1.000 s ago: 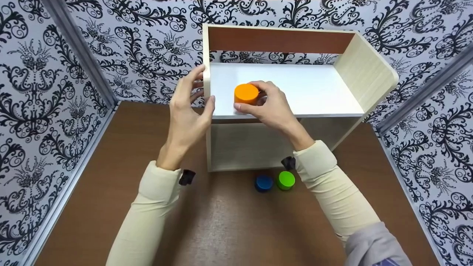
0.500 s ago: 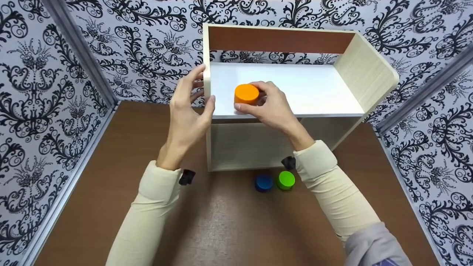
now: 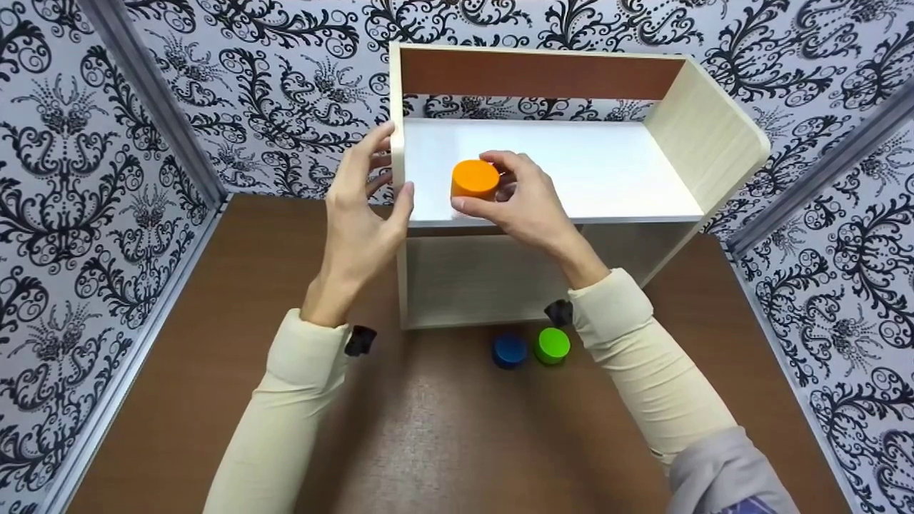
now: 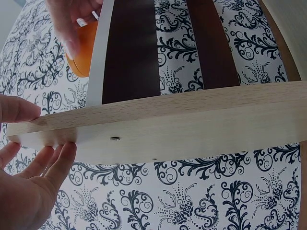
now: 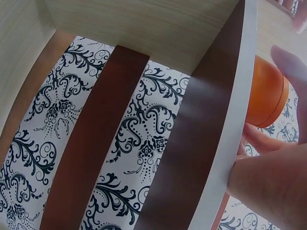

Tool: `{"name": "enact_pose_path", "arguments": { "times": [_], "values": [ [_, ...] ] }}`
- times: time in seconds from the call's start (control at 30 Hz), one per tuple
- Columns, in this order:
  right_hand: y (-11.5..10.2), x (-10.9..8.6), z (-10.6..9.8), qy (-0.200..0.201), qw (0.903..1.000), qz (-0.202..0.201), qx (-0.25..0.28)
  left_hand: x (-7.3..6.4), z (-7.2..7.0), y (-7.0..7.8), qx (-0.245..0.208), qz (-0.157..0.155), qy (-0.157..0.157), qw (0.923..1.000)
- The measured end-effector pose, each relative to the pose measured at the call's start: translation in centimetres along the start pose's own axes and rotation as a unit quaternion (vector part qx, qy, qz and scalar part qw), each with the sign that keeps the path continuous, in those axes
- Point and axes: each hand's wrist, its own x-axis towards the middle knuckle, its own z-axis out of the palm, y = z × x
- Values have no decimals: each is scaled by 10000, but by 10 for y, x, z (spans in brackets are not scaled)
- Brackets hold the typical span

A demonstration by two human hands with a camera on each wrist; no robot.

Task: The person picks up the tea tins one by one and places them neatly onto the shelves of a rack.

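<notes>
An orange round container (image 3: 475, 178), with a seam near its top in the right wrist view, stands upright on the white shelf board (image 3: 600, 171) of a small wooden shelf unit. My right hand (image 3: 532, 207) grips it from the right, thumb in front and fingers behind. In the head view my left hand (image 3: 363, 214) holds the unit's left side panel (image 3: 398, 93). The left wrist view has the thumb on the front edge of that panel (image 4: 201, 120) and the fingers against its outer face.
A blue round container (image 3: 509, 352) and a green one (image 3: 553, 346) stand on the brown floor (image 3: 414, 428) before the unit. A reddish-brown back rail (image 3: 543, 73) spans the unit's top. Patterned walls (image 3: 64, 214) rise at the left, back and right.
</notes>
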Motion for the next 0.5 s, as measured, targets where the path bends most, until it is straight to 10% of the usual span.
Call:
{"name": "enact_pose_path", "arguments": {
  "times": [0.5],
  "values": [
    [7, -19, -7, 529, 9958, -567, 486, 1, 1, 0, -15, 45, 33, 10000]
  ]
}}
